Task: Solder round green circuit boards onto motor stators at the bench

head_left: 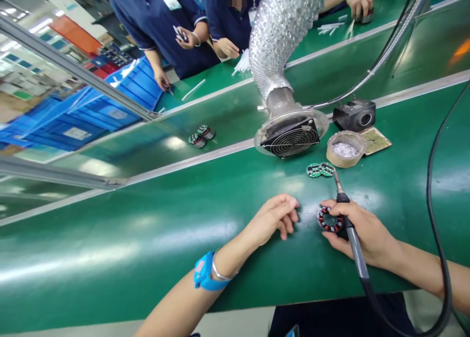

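My right hand (362,229) grips a soldering iron (347,219) whose tip points up and away, and its fingers also rest on a round motor stator with copper coils (329,220) on the green bench. My left hand (275,218) lies a short way left of the stator, fingers curled with tips pinched on something thin, perhaps solder wire that I cannot make out. A blue wrist strap (204,273) and a metal bangle are on my left wrist. Two small round green circuit boards (320,169) lie just beyond the iron's tip.
A fume fan (290,136) on a silver duct stands behind the boards. Right of it are a solder dross pot (345,149), a sponge pad (375,140) and a black stand (355,114). Two stators (201,135) lie on the belt. Other people work at the far side, beside blue crates (91,117).
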Available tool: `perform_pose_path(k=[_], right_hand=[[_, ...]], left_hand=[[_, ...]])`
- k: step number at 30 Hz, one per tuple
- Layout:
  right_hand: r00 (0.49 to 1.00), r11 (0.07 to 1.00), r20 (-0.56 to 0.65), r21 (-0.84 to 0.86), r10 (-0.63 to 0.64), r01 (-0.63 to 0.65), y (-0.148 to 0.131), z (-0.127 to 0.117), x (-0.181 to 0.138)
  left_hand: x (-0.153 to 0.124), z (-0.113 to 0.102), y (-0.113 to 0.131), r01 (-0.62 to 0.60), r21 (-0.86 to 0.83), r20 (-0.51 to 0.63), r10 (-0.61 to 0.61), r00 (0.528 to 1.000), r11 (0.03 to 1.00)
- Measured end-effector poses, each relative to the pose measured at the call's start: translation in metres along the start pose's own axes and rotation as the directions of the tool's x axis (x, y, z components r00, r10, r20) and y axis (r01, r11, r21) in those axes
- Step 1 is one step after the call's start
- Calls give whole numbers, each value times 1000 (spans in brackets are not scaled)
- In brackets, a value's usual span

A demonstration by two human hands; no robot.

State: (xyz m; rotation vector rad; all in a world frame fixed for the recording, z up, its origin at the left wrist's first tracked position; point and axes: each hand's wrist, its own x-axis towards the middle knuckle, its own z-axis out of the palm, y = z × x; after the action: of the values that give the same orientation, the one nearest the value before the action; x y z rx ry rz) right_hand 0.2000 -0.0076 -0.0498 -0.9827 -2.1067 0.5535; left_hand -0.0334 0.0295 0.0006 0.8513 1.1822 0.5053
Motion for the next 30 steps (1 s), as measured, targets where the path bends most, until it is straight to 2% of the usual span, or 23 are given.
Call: perform_pose_path(k=[3,5,9,12,13,14,15,16,17,18,19,20,21,23,24,25,26,27,30], right_hand=[[1000,1000,13,1,-9,8,1,-2,-2],[999,1000,32,11,-3,3,0,-5,-3],[998,999,56,49,13,-16,-2,-7,-4],[999,996,46,83,7,-11,-4,-8,-1],[999,995,44,95,5,-9,-4,-8,0],[999,994,46,105,4,-9,-4,-8,1],[999,994,51,110,3,-8,-4,-8,1],[998,994,56,112,2,-8,-4,-8,1],[998,994,60,109,0,-7,-4,-8,1],[998,994,64,105,-1,-6,-4,-8,1],[998,995,66,101,-4,-3,-4,-9,1],[998,995,68,100,-7,0,-4,-9,1],[998,995,70,100,-9,2,-4,-9,1],[997,994,76,106,-13,5,-4,-11,1],[997,994,78,109,-17,9,-4,-13,1],[997,994,77,111,-22,14,-4,-14,2],[997,993,70,114,-25,17,-5,-16,3],[998,993,50,114,-22,16,-6,-17,5],[997,994,-75,106,35,-27,-11,-19,12]], left_hand=[[12,14,3,104,122,246,-131,960,987],[19,20,2,142,137,298,-177,938,980],[15,8,-1,171,125,235,-197,952,977],[6,-11,8,161,298,196,-225,954,941],[5,-15,13,119,382,149,-188,971,916],[8,-17,18,51,479,79,-101,992,876],[13,-16,23,-33,586,-1,42,999,810],[21,-14,28,-120,692,-63,226,972,712],[32,-10,31,-200,786,-79,416,906,585],[44,-5,34,-260,855,-46,566,823,448],[56,-1,35,-311,895,26,660,751,318],[68,3,36,-352,911,107,702,704,214],[77,6,35,-385,912,174,711,682,145],[87,6,31,-434,895,246,692,678,107],[86,4,28,-460,880,257,692,674,121],[83,0,23,-503,853,270,711,650,136],[77,-4,18,-559,817,282,747,602,142],[69,-8,13,-621,773,296,792,534,130],[44,-13,1,-761,649,352,889,292,-7]])
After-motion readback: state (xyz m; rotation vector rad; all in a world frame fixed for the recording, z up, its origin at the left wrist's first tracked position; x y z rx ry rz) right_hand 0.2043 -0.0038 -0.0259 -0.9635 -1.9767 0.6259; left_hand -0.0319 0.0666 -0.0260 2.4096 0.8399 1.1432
